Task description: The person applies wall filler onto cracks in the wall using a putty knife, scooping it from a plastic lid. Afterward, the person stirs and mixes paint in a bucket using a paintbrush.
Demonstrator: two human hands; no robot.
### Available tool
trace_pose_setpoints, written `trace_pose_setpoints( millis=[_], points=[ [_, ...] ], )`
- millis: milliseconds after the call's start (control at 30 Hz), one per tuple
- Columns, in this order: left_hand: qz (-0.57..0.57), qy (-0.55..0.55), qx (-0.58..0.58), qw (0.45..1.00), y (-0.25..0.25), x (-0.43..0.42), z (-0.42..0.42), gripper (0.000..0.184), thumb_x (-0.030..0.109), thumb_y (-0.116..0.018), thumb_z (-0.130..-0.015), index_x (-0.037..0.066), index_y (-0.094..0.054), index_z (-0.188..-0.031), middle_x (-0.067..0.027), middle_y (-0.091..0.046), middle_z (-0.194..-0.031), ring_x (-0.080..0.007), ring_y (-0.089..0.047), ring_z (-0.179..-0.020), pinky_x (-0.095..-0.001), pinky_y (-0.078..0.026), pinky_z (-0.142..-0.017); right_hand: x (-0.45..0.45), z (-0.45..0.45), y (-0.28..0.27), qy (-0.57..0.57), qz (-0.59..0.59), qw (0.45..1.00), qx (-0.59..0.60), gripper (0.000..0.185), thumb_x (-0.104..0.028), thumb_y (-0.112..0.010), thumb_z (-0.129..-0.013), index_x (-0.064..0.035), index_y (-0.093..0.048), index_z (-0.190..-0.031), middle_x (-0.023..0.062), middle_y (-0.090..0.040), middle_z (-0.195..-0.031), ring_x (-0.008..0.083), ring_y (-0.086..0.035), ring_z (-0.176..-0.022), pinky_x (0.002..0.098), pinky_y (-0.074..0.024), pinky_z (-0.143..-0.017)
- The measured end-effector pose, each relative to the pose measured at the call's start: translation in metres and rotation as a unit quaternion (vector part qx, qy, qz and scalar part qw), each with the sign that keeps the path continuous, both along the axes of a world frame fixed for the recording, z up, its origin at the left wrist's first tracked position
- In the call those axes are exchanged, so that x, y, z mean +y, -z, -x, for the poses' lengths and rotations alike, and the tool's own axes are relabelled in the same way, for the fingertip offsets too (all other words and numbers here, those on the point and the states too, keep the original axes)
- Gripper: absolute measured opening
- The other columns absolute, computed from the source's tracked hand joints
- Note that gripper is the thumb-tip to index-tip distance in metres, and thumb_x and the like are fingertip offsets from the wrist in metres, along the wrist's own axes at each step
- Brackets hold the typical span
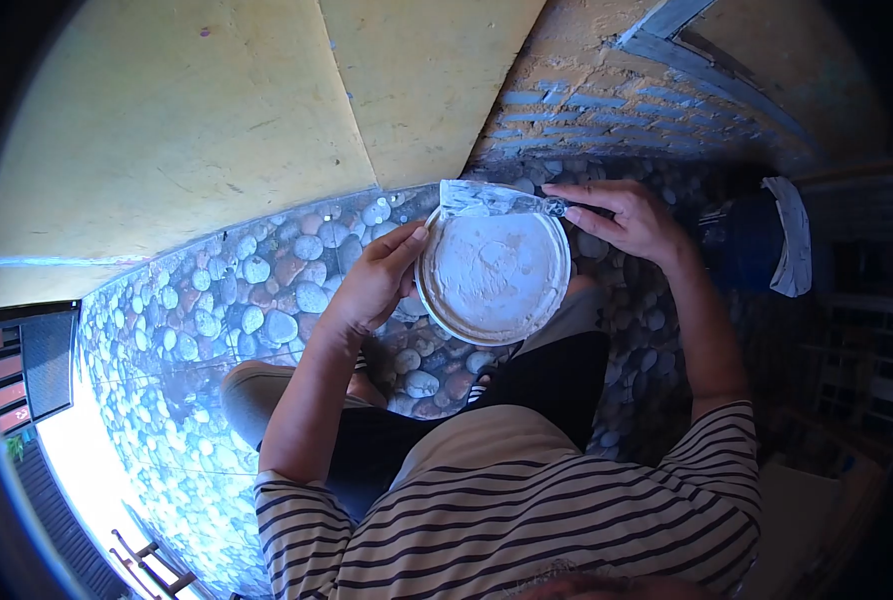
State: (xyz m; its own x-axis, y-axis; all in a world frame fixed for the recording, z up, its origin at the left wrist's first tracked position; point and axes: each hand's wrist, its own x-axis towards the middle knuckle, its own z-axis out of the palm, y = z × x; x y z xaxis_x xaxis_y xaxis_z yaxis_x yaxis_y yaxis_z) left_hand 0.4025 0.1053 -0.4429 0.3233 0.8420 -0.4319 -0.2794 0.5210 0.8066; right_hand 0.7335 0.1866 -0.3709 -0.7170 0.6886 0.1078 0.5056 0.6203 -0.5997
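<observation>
A round white lid (pixel 494 275), smeared with whitish paste, is in front of me above my lap. My left hand (pixel 379 278) grips its left rim, thumb on top and fingers underneath. My right hand (pixel 622 222) is closed around the handle end of a putty knife (pixel 487 199). Its wide blade, coated in the same white paste, points left and lies across the lid's far rim. I cannot tell whether the blade presses on the rim or hovers just over it.
Yellowish wall panels (pixel 217 120) rise ahead, joined by a rough brick wall (pixel 607 110) at the right. A dark blue bucket (pixel 742 245) with a pale cloth-like piece (pixel 793 240) on it stands at right. The floor (pixel 257 270) has a pebble pattern.
</observation>
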Motion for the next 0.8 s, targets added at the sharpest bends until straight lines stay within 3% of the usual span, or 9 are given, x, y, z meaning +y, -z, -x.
trace_pose_setpoints(
  millis=[167, 367, 533, 800],
  points=[
    [0.021, -0.035, -0.017, 0.999, 0.01, 0.0, 0.002, 0.041, 0.031, -0.053, -0.105, -0.001, -0.059, -0.13, 0.0034, -0.058, -0.075, -0.0045, -0.048, -0.058, -0.0195, -0.041, -0.053, -0.011, -0.007, -0.012, -0.009, 0.006, 1.0, -0.027, 0.034, -0.012, -0.067, -0.094, -0.01, -0.067, -0.128, 0.0149, -0.072, -0.091, 0.0192, -0.066, -0.073, 0.0308, -0.0521, -0.07],
    [0.017, -0.082, -0.037, 0.996, 0.01, 0.002, 0.007, 0.037, 0.031, -0.053, -0.105, 0.001, -0.062, -0.125, 0.0044, -0.058, -0.073, -0.0036, -0.048, -0.056, -0.0205, -0.039, -0.051, -0.038, -0.023, -0.009, 0.128, 0.004, 0.99, 0.055, 0.031, -0.009, -0.065, -0.095, -0.0042, -0.067, -0.125, 0.0166, -0.074, -0.099, 0.0159, -0.071, -0.082, 0.0291, -0.0538, -0.073],
    [0.026, -0.105, -0.051, 0.993, 0.008, 0.001, 0.007, 0.038, 0.031, -0.053, -0.104, 0.001, -0.061, -0.126, 0.0037, -0.06, -0.075, -0.0032, -0.05, -0.058, -0.02, -0.042, -0.052, -0.051, -0.023, -0.002, 0.186, -0.017, 0.982, 0.023, 0.031, -0.01, -0.064, -0.095, -0.0048, -0.068, -0.125, 0.0169, -0.074, -0.102, 0.0199, -0.073, -0.086, 0.0312, -0.0553, -0.075],
    [0.004, -0.049, 0.011, 0.999, -0.006, -0.001, 0.01, 0.043, 0.032, -0.053, -0.105, -0.001, -0.057, -0.132, 0.0013, -0.064, -0.088, -0.0039, -0.058, -0.069, -0.0199, -0.049, -0.058, -0.044, -0.017, 0.01, 0.17, -0.034, 0.985, 0.014, 0.031, -0.012, -0.065, -0.095, -0.0079, -0.068, -0.125, 0.0171, -0.073, -0.101, 0.024, -0.073, -0.084, 0.0316, -0.0552, -0.075]
  ],
)
